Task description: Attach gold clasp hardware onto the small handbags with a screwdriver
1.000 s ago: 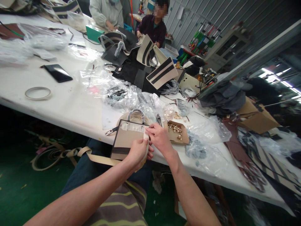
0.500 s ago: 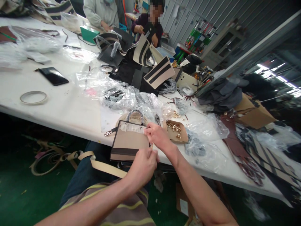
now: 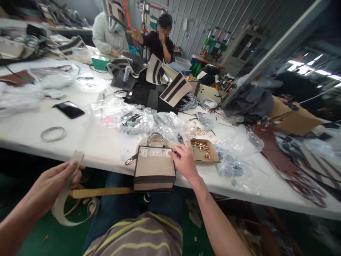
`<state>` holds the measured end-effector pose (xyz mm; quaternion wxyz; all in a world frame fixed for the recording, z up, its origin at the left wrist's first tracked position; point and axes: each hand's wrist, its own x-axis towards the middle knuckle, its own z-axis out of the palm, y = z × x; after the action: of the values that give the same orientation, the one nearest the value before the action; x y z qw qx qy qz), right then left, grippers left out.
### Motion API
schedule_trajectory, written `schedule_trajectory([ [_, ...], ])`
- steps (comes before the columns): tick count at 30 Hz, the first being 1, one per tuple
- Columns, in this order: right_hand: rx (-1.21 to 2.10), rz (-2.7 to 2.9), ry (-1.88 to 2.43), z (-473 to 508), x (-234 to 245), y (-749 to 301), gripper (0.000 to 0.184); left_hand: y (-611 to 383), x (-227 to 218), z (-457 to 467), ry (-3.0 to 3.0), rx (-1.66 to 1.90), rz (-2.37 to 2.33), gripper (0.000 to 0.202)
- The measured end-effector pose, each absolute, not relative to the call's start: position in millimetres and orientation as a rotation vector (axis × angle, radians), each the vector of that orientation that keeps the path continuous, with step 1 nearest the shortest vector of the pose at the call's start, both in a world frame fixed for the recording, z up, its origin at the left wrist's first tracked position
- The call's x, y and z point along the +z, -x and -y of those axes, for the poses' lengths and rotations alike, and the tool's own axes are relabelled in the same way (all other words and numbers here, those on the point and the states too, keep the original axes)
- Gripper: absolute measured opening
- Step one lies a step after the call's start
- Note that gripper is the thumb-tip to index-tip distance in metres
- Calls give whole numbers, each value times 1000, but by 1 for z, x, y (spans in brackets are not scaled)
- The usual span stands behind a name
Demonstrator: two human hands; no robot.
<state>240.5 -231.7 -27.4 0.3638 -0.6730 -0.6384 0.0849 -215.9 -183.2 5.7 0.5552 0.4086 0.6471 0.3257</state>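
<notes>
A small beige handbag [image 3: 154,170] with a dark band and dark edging lies at the near edge of the white table [image 3: 87,142]. My right hand [image 3: 184,161] rests on the bag's upper right corner, fingers curled against it. My left hand [image 3: 54,183] is out to the left, below the table edge, closed on the end of a long beige strap [image 3: 64,202] that loops down and runs back under the bag. A metal clasp [image 3: 130,160] sticks out at the bag's left.
A cardboard tray of gold fittings [image 3: 204,151] sits right of the bag. Clear plastic bags [image 3: 138,119], a phone [image 3: 69,109], a tape ring [image 3: 52,133] and striped bag panels [image 3: 174,90] litter the table. Two people work at the far end.
My left hand has left the bag and swung far out to the left, pulling the beige strap with it. My right hand stays on the bag. The view tilted up.
</notes>
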Motion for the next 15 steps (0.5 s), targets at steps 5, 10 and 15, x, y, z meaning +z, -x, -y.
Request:
schedule_trajectory([
  [5, 198, 1360, 1828, 272, -37, -216, 46, 208, -16, 175, -790, 741, -1399, 65],
  [10, 216, 1361, 1828, 303, -37, -209, 45, 212, -42, 180, -813, 785, -1409, 75],
  [15, 207, 1331, 1865, 313, -42, -215, 47, 220, -53, 181, -838, 915, -1432, 72],
])
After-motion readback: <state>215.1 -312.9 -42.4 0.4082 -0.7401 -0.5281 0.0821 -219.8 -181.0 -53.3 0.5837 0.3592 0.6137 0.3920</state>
